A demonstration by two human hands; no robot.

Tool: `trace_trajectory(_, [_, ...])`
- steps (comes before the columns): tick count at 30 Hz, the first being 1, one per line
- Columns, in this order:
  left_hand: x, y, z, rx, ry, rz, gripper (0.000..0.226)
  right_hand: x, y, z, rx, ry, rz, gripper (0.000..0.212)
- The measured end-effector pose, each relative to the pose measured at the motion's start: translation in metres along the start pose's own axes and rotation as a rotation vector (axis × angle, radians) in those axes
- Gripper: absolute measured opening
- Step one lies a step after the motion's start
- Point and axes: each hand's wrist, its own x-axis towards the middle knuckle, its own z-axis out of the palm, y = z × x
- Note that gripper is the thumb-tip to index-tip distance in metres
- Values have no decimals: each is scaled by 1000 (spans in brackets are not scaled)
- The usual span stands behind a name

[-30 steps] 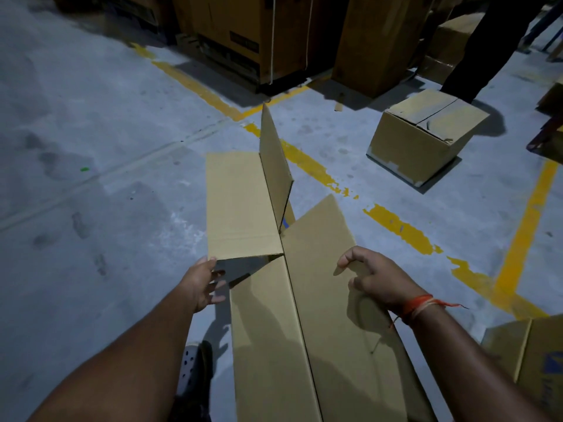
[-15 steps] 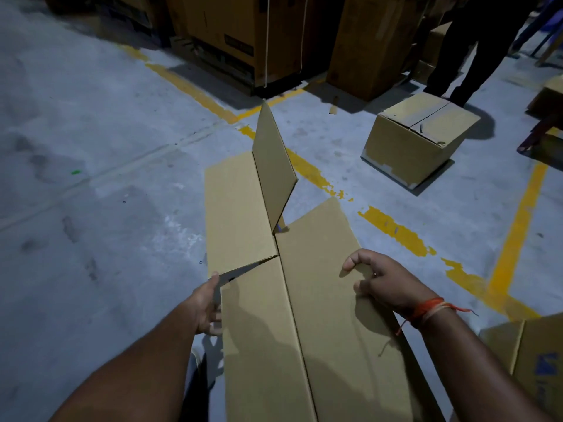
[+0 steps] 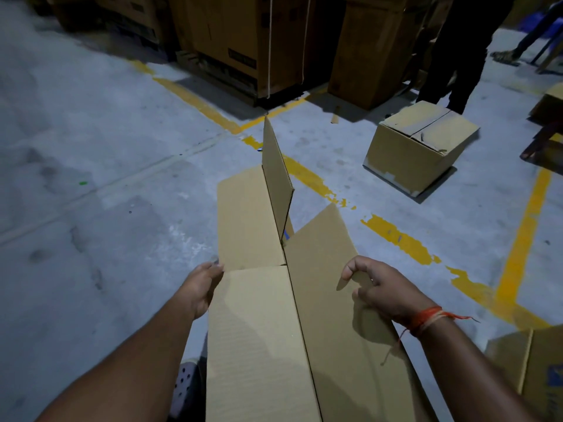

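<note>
A brown cardboard box (image 3: 262, 336) stands in front of me with its flaps spread. The far left flap (image 3: 246, 220) lies flat outward and a narrow flap (image 3: 275, 178) stands upright. My left hand (image 3: 201, 287) lies against the box's left side at the flap's fold; its fingertips are partly hidden by the cardboard. My right hand (image 3: 380, 284), an orange thread at the wrist, curls over the right edge of the right panel (image 3: 323, 269) and holds it.
A closed cardboard box (image 3: 420, 147) sits on the grey concrete floor to the right. Tall stacked cartons (image 3: 243, 41) line the back. A person's dark legs (image 3: 457, 56) stand behind that box. Yellow floor lines (image 3: 399, 242) cross the floor. Another box (image 3: 536, 367) is at lower right.
My left hand moved in from beside the box to its left edge at the fold. The far left flap dropped to lie level. My right hand kept its hold on the right panel.
</note>
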Motion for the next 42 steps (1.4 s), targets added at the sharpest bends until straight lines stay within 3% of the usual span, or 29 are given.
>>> trace_trajectory(3, [1,-14,-7,34,-24,-85,38,-3,0,0,-36,-15,-13,44])
trace_trajectory(7, [-1,-22,-1,14,-30,-116,45,-5,2,-1,-48,-30,-15,44])
trace_trajectory(9, [5,-21,-1,17,-62,-77,34,-3,3,-2,-55,-21,-5,44])
trace_trajectory(12, [10,-16,-3,-57,-65,-33,75,-1,1,-3,-70,-8,-8,43])
trace_trajectory(14, [5,-8,4,-13,-101,63,85,-1,-2,-3,-77,-2,-9,44])
trace_trajectory(17, [-7,11,18,93,-160,177,86,-4,-7,-2,-88,3,-27,48])
trace_trajectory(21, [-25,35,41,100,-172,247,72,-18,-31,11,-204,10,-182,49])
trace_trajectory(24, [-37,41,57,89,-219,269,74,-30,-55,36,-299,8,-288,71])
trace_trajectory(27, [-54,44,75,57,-229,265,96,-39,-75,63,-351,15,-312,100])
trace_trajectory(31, [-59,50,86,188,-139,347,122,-43,-97,93,-396,21,-344,99])
trace_trajectory(35, [-51,56,86,347,-123,472,112,-39,-101,108,-412,-75,-323,96])
trace_trajectory(40, [-49,53,91,370,-138,424,94,-35,-88,102,-253,-251,-179,95])
trace_trajectory(42, [-49,49,100,338,-160,440,92,-35,-83,99,-217,-247,-128,93])
